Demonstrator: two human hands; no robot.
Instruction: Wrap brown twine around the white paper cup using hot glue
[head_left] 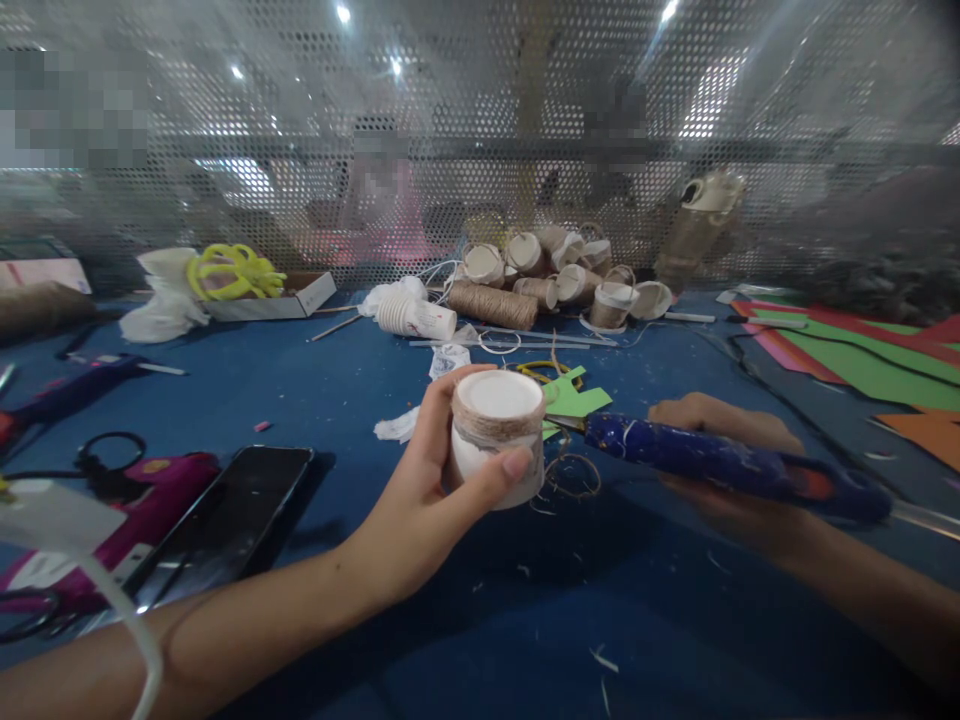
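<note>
Two hands: both gripping
Left hand (427, 490): clasped white cup (497, 437), twine-wrapped, frame centre
Right hand (720, 470): clenched blue glue gun (720, 465), nozzle touching cup
Phone (225, 520): lower left, on blue table (525, 620)

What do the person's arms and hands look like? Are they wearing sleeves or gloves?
Both forearms are bare, with no sleeves in view. The left hand and right hand wear no gloves, and no rings or watch show. The left fingernails look short and unpainted. The right arm is partly blurred, so small details there cannot be made out.
</note>
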